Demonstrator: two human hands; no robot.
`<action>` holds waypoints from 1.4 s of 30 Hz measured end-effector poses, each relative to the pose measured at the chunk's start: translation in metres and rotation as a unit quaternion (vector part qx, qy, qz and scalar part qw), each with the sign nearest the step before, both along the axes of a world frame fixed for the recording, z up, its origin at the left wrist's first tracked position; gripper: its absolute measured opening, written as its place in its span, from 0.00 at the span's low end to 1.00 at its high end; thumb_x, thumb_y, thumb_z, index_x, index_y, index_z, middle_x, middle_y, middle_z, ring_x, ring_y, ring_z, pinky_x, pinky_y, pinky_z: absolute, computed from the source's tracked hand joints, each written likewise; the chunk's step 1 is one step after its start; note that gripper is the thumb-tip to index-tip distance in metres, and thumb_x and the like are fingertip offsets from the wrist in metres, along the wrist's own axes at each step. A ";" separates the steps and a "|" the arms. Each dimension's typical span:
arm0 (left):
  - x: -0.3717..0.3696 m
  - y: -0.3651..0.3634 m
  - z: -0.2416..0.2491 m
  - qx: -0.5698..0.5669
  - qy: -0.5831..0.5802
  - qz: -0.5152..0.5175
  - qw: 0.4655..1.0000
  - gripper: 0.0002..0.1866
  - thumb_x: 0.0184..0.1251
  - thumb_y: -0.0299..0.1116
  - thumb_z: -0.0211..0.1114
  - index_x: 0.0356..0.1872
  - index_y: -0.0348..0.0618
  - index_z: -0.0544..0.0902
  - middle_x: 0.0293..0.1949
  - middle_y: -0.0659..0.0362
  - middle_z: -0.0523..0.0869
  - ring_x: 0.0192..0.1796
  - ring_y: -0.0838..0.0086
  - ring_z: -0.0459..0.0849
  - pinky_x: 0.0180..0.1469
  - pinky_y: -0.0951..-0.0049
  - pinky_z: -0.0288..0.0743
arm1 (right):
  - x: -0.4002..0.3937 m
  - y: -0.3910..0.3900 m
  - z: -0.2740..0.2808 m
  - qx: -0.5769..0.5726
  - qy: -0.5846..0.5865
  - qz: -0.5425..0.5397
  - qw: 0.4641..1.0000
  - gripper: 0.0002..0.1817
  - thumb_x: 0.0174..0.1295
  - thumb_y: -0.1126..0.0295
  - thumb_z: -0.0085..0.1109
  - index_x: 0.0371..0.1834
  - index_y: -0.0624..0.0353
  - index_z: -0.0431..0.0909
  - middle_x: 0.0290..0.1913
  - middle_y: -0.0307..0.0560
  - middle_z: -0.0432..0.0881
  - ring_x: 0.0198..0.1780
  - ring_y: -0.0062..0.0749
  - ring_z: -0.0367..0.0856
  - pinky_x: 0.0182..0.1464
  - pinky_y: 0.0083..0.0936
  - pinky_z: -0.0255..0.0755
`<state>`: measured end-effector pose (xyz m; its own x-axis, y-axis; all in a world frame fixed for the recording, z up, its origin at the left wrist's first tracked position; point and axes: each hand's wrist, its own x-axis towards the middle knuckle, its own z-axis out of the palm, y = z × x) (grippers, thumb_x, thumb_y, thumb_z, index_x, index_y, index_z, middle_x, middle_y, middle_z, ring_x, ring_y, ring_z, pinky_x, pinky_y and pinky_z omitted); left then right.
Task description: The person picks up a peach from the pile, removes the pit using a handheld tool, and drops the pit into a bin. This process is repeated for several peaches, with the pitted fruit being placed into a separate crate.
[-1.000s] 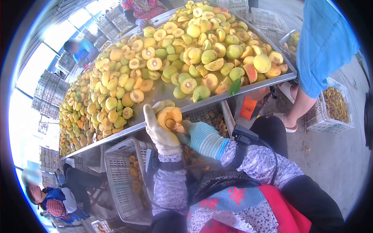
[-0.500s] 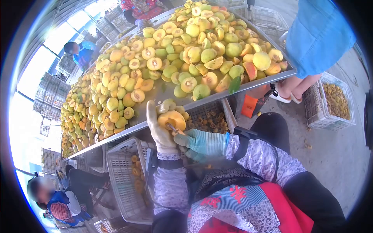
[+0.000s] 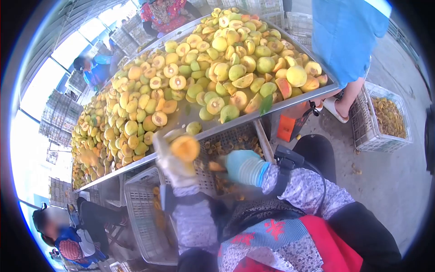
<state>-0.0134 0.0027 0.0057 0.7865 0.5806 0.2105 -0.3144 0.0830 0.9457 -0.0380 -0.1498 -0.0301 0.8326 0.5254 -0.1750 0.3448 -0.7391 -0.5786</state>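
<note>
My left hand (image 3: 174,161), in a pale glove, is closed on a halved yellow peach (image 3: 185,148). The cut face of that half shows a hollow centre, and it hangs just off the near edge of the metal table (image 3: 181,113). To its right, my right hand (image 3: 244,167) in a blue glove is wrapped round a small pitting tool (image 3: 217,166) with a wood-coloured handle. Motion blurs both hands, and the tool's tip is hard to make out. Heaped on the table are many yellow-green peach halves (image 3: 215,105); one small piece (image 3: 194,128) lies near the edge.
Below the table edge sits a crate of pits and scraps (image 3: 235,136). A white plastic crate (image 3: 145,226) stands at my left. On the right are another crate (image 3: 380,143) of scraps, an orange box (image 3: 286,128) and a person in blue (image 3: 346,41). Other people sit around.
The hands have drawn apart. The tool has come out of the peach half, which my left hand has carried left. My right hand has shifted right with the tool.
</note>
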 end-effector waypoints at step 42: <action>0.027 0.009 0.003 0.588 -0.126 -0.269 0.752 0.46 0.52 0.15 0.70 0.75 0.44 0.60 0.70 0.51 0.66 0.67 0.65 0.72 0.64 0.67 0.75 | 0.036 -0.002 -0.005 0.639 0.293 -0.195 0.684 0.16 0.71 0.61 0.60 0.52 0.61 0.78 0.38 0.34 0.81 0.35 0.19 0.79 0.38 0.21 0.75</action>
<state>0.0137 0.0121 0.0089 0.6909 -0.5111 0.5113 -0.7153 -0.5858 0.3809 -0.0021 -0.1517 -0.0354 0.9367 0.3193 -0.1436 -0.3020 0.5296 -0.7927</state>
